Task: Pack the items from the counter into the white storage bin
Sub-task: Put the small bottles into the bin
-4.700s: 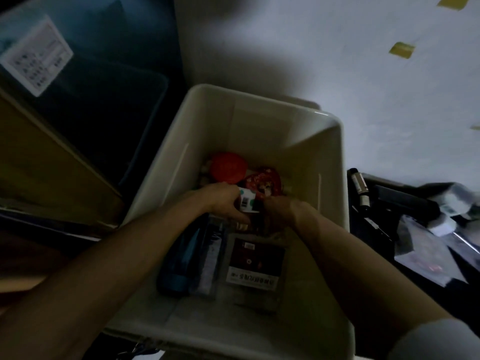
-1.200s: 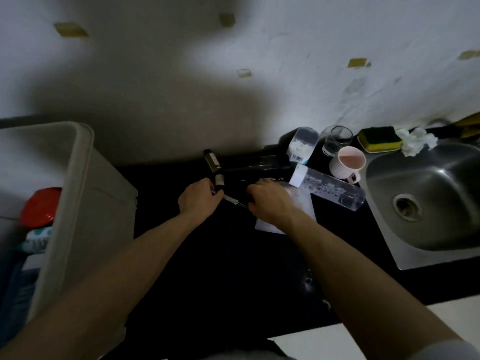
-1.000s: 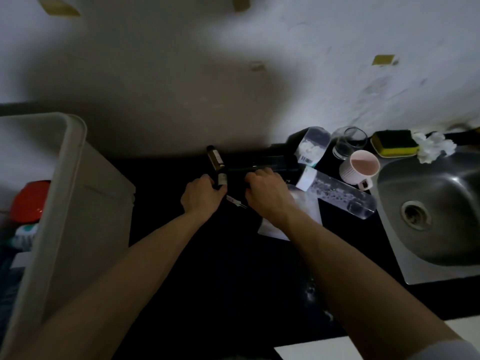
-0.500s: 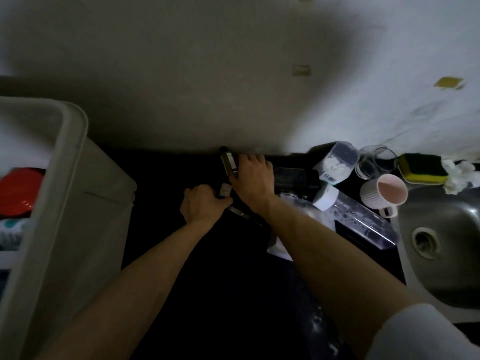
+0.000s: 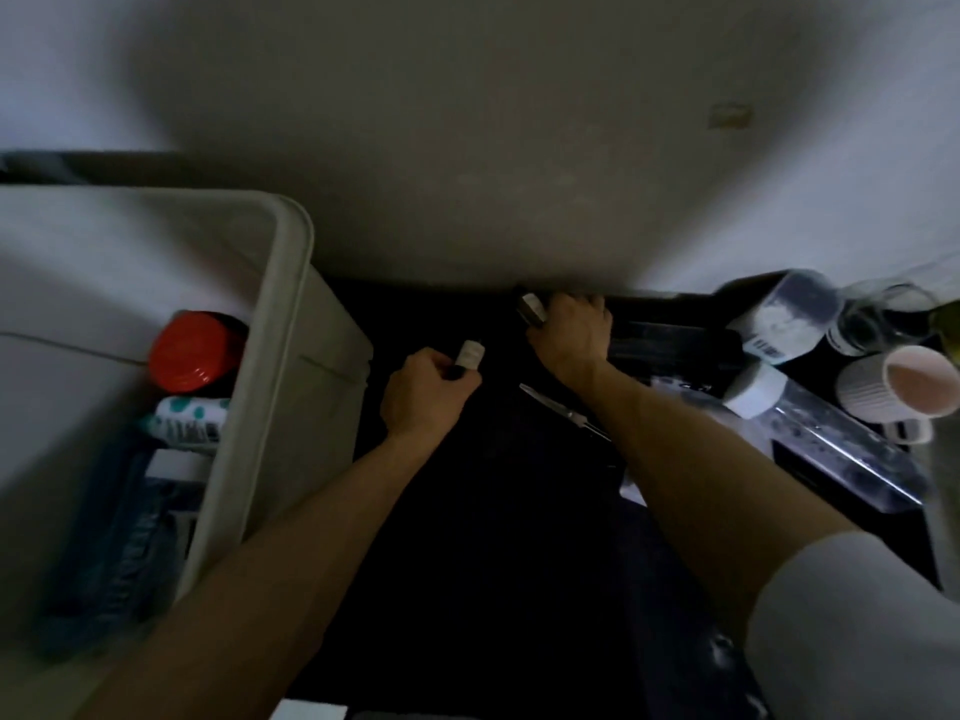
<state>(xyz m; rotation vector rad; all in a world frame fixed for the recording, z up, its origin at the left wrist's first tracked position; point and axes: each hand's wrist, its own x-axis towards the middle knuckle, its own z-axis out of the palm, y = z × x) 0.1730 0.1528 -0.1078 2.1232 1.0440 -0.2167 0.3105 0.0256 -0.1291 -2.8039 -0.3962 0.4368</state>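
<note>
Clenching a small dark bottle (image 5: 466,357) in the left hand (image 5: 423,394) and another small bottle (image 5: 531,309) in the right hand (image 5: 571,332), far on the counter (image 5: 498,501), the person holds light, rigid, likely slippery vials best gripped round their middles.

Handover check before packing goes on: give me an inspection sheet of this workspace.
Surface: black counter, dim.
Job's things: white storage bin at left, red-lidded jar inside; two small dark bottles; thin metal tool lying on the counter.
Clutter: pink mug, clear lying bottle.
Grippers: left hand and right hand each grip a bottle.
Cables: nothing seen.
Surroundings: pale wall.
</note>
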